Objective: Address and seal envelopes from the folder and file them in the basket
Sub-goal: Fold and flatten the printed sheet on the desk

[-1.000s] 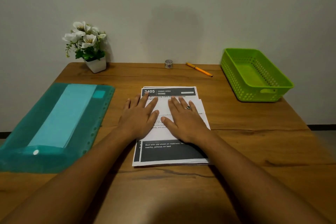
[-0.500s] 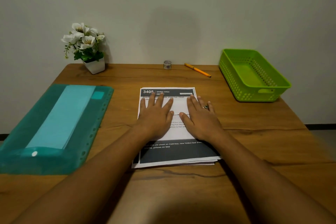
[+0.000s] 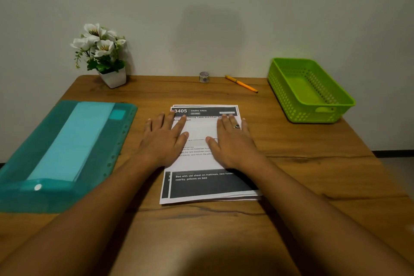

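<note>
Envelopes (image 3: 71, 141): a pale turquoise stack lay inside the folder (image 3: 122, 134), on the table's (image 3: 313, 175) left side, well apart from both hands.
Long axis: ran from the near edge away toward the wall, far end leaning slightly right; which way the flaps faced could not be told.
Folder: translucent teal, closed, white stud at its near end.
Left hand (image 3: 163, 141): lay flat, fingers straight and spread, pressing on the printed sheets (image 3: 208, 184); it held nothing.
Right hand (image 3: 233, 141): likewise flat on the sheets, fingers straight, a ring showing; it held nothing.
Step in hand: judged to be the very start; no envelope was out, addressed or sealed.
Next move: judged to call for the left hand to cross to the folder, undo the stud end and draw one envelope out along its length.
Pen (image 3: 241, 83): orange, lay at the far edge, untouched.
Small roll (image 3: 204, 77): stood just left of the pen; probably tape.
Basket (image 3: 311, 115): green, far right, nothing visible in it.
Potted flowers (image 3: 105, 56): far left corner.
</note>
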Demonstrator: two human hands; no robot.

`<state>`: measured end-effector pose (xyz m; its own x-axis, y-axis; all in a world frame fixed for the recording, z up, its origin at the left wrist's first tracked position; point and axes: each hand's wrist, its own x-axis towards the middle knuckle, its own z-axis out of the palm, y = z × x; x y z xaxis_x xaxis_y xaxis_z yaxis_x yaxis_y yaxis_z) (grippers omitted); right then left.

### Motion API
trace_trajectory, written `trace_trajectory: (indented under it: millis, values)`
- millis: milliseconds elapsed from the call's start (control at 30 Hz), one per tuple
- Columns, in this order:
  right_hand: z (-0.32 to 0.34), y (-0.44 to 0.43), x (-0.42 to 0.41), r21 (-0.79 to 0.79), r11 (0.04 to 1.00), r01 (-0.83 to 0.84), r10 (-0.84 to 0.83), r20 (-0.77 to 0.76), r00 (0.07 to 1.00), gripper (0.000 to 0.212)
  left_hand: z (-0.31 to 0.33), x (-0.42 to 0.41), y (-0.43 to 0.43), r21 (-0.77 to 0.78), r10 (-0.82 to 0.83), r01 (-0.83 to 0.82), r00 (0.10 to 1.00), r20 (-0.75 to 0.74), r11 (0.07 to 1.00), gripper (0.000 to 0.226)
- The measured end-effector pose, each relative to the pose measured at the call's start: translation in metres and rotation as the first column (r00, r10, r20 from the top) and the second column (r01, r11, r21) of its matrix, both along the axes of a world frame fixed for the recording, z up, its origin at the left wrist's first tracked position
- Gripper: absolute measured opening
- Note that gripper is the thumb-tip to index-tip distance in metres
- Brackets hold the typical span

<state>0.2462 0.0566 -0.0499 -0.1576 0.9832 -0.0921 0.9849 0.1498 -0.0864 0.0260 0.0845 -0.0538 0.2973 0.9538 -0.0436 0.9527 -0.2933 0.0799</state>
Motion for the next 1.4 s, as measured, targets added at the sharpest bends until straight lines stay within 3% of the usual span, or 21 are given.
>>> trace_trajectory:
  millis: [233,500,733,967,1067,1233,1400]
  values:
    - [-0.010,0.003,-0.027,0.025,0.991,-0.129,0.131,-0.099,0.986,0.074,0.000,0.001,0.001,0.007,0.018,-0.018,1.000,-0.021,1.000,0.063]
    - [-0.008,0.000,0.037,0.009,1.000,0.013,-0.012,-0.081,0.997,0.083,0.000,-0.002,0.000,0.014,-0.004,0.004,1.000,0.021,1.000,0.064]
    - [0.005,0.002,0.045,-0.010,1.000,0.020,-0.021,-0.120,0.993,0.080,0.016,-0.006,0.002,0.158,-0.108,0.098,0.992,0.058,0.983,0.058]
    - [0.044,0.005,0.053,-0.094,0.995,-0.014,-0.001,-0.156,0.988,0.068,0.034,-0.005,0.024,-0.044,-0.091,0.096,0.989,0.119,0.994,0.058]
    - [0.048,0.007,0.060,-0.103,0.995,-0.011,-0.010,-0.199,0.980,0.074,0.037,-0.003,0.033,-0.127,-0.067,0.084,0.989,0.131,0.988,0.057]
    - [0.040,0.010,0.064,-0.083,0.997,0.005,-0.027,-0.266,0.964,0.078,0.040,-0.003,0.033,-0.146,-0.047,0.077,0.979,0.196,0.986,0.036]
    - [0.037,0.011,0.062,-0.071,0.997,0.038,-0.059,-0.313,0.948,0.079,0.040,-0.002,0.031,-0.161,-0.032,0.073,0.969,0.245,0.984,0.054]
